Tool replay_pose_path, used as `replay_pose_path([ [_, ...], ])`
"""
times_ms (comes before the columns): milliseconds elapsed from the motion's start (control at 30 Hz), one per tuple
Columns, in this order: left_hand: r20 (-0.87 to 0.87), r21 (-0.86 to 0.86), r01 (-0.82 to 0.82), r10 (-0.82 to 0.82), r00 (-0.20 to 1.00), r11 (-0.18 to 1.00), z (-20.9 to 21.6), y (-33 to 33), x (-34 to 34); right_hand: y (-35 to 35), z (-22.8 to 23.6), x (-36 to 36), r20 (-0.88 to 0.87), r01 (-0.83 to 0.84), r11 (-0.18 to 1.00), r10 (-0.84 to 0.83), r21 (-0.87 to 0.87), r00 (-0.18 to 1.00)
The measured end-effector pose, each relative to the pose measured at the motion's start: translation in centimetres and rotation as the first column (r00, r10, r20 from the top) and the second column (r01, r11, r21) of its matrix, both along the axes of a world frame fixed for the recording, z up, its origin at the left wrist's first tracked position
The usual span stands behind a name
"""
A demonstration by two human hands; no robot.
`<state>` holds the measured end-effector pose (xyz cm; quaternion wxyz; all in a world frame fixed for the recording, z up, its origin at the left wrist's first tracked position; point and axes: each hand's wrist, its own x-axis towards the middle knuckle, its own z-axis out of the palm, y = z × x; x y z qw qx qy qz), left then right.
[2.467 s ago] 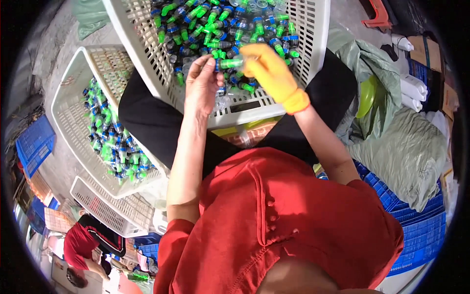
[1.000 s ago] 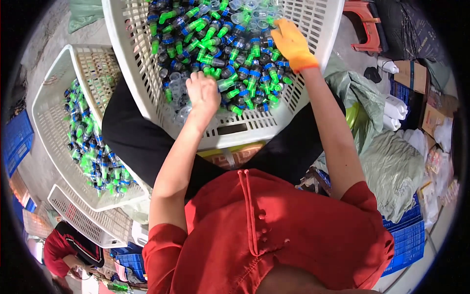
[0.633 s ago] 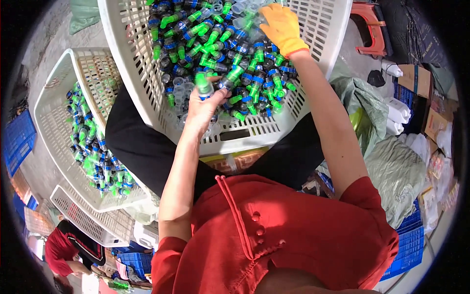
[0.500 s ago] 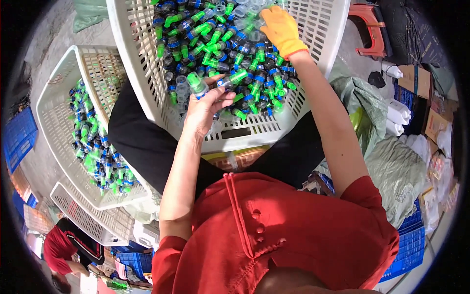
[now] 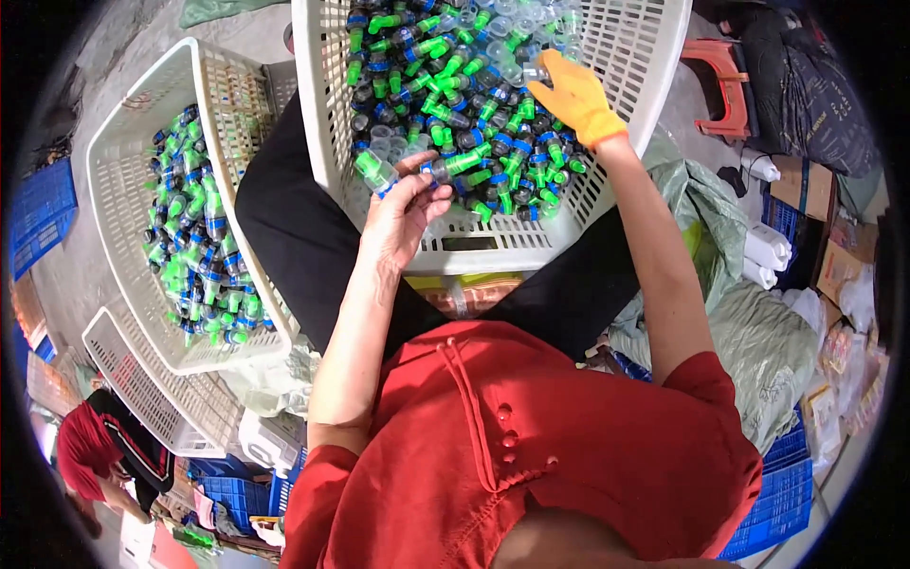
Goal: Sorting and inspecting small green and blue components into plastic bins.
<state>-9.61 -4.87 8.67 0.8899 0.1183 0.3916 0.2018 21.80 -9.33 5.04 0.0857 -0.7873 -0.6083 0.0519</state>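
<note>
My left hand [image 5: 402, 216], bare, is closed around a small green-topped piece with a clear cap [image 5: 376, 173] over it. A second piece, with a green tip, blue band and dark body [image 5: 462, 161], also sits in its fingers. Over the far right of the white basket [image 5: 330, 142], my right hand [image 5: 580, 100] in a yellow glove pinches a clear cap [image 5: 536, 72] between thumb and fingers. Below both hands, the basket holds a heap of the same green, blue and dark pieces [image 5: 493, 114]. Loose clear caps [image 5: 507, 47] lie among them near my right hand.
Left of my knee stands another white basket [image 5: 114, 199] of similar pieces. A person in red [image 5: 90, 441] bends at the lower left. On the right are an orange-red stool [image 5: 716, 81], green sacking [image 5: 754, 341], cartons [image 5: 806, 185] and a blue crate [image 5: 782, 493].
My right hand has drawn back toward me, and a clear cap shows in its fingers. My left hand keeps both pieces. The view has shifted, so the basket appears further right.
</note>
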Motion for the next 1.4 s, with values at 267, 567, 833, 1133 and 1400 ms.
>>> replay_pose_path([
  [267,-0.084,0.108,0.049,-0.040,0.996,0.993,1.7,-1.6,0.1,-6.4,10.5,-12.1,-0.267,-0.299,0.948,0.318,0.110,0.910],
  [567,0.247,-0.107,0.349,-0.316,0.916,0.931,3.9,-4.3,-4.7,-10.4,10.5,-17.8,-0.372,-0.312,0.855,0.472,0.415,0.799],
  [833,-0.311,0.532,0.317,-0.168,0.936,0.785,7.3,-6.4,-4.9,-12.0,11.2,-21.4,-0.915,0.167,0.984,-0.116,-0.055,0.386],
  [1133,-0.317,0.616,0.392,-0.241,0.917,0.683,8.0,-4.4,-6.0,-10.9,12.3,-21.0,-0.546,-0.190,0.948,0.304,0.256,0.780],
  [1400,-0.376,0.926,0.377,-0.067,0.924,-0.001,10.1,-2.6,-9.7,-8.2,12.5,-22.1,-0.986,-0.224,0.974,-0.010,0.029,-0.168],
])
